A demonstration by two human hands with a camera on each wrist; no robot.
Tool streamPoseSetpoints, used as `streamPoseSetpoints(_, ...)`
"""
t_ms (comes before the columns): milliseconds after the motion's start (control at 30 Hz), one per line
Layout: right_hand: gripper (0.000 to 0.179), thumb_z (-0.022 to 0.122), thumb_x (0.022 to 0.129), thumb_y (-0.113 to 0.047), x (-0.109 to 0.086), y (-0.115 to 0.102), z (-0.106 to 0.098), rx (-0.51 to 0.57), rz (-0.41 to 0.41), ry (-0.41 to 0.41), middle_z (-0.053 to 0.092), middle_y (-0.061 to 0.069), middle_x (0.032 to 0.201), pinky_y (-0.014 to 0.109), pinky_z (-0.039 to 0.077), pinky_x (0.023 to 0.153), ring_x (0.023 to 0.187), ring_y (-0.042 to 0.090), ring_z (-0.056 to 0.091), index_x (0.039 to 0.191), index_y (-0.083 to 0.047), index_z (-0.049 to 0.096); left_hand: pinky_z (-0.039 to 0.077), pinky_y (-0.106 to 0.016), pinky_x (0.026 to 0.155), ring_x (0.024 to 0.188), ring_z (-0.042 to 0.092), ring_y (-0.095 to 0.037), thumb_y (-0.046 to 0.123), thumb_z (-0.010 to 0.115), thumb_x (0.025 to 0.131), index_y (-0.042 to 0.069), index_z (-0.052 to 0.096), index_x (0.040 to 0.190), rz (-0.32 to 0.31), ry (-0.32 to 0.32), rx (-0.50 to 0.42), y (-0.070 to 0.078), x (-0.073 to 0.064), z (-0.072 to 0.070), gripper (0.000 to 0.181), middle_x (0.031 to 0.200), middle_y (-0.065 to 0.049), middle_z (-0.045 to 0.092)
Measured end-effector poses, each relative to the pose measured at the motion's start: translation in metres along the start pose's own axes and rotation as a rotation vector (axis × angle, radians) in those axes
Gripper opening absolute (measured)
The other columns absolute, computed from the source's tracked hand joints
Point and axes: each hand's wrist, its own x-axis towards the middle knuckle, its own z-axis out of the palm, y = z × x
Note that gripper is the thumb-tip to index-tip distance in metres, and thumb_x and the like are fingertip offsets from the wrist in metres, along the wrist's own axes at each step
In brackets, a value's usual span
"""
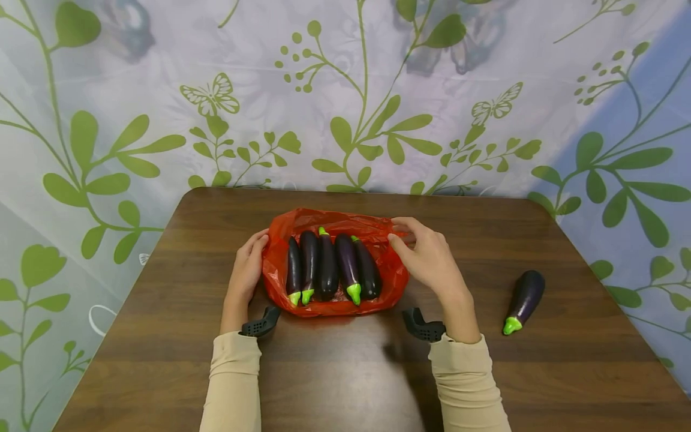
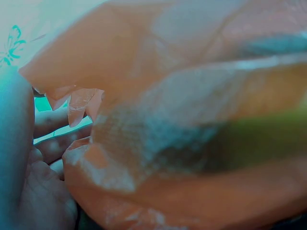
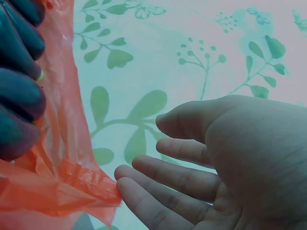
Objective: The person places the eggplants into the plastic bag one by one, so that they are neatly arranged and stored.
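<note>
A red plastic bag [image 1: 333,309] lies spread on the table, its mouth wide. Inside it several eggplants [image 1: 327,267] rest side by side, some with their green stem ends toward me. My left hand [image 1: 247,264] is at the bag's left side, touching the plastic; the left wrist view shows its fingers extended beside the film, partly hidden by it. At the right rim is my right hand [image 1: 432,258], thumb apart from the fingers. In the right wrist view its fingers [image 3: 168,196] are fairly straight, fingertips right at the bag's edge.
One more eggplant [image 1: 526,300] lies on the brown wooden table [image 1: 345,372], off to the right of my right forearm. Behind the table hangs a pale curtain [image 1: 259,60] with green leaves and butterflies. Black wrist mounts [image 1: 423,327] sit by both cuffs.
</note>
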Motion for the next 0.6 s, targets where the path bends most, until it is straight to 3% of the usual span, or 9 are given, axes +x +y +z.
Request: streamPoseSetpoints(600, 0.042, 0.059, 0.105, -0.029, -0.009, 0.02, -0.03, -0.007, 0.029, 0.117, 0.068, 0.018, 0.132, 0.056, 0.052, 0.1, 0.118, 0.039, 0.067, 0.141, -0.007, 0.059, 0.041, -0.046, 0.116, 0.131, 0.051, -0.026, 0.047, 0.038, 0.11, 0.016, 0.049, 0.153, 0.001, -0.001, 0.004, -0.001, 0.0, 0.0, 0.054, 0.152, -0.01, 0.051)
